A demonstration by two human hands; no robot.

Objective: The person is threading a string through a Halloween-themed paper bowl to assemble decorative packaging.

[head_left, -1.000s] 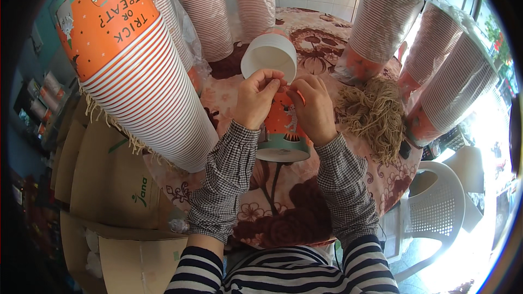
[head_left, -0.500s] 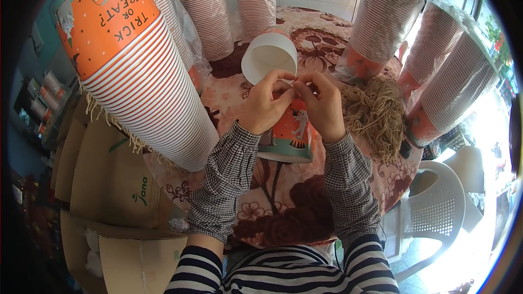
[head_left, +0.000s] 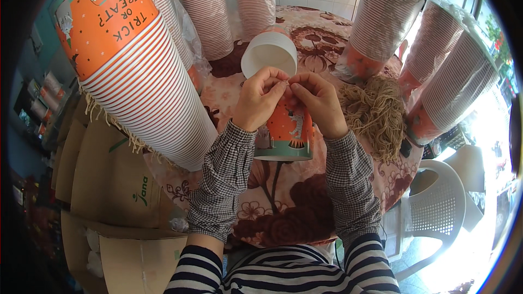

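Observation:
In front of me, an orange paper bucket (head_left: 286, 133) with a green band and a small costumed figure stands on the table, its upper part covered by my hands. Over it, my left hand (head_left: 260, 100) pinches with thumb and forefinger. My right hand (head_left: 320, 102) makes a matching pinch, fingertips nearly touching the left's. Whatever lies between the fingertips is too small to make out. Just beyond my hands a second bucket (head_left: 266, 59) lies tilted, its white inside facing me. To the right of my right hand sits a heap of beige twine (head_left: 376, 117).
A tall stack of nested orange buckets (head_left: 147, 87) leans close on my left. Several plastic-wrapped stacks (head_left: 381, 16) line the back and right of the round table with its flowered cloth (head_left: 294, 207). Cardboard boxes (head_left: 117, 169) stand lower left, a white chair (head_left: 436, 207) lower right.
Both hands have shifted slightly, the left a little to the left and the fingertips a bit toward me. The pinches stay closed. The bucket under them has barely moved.

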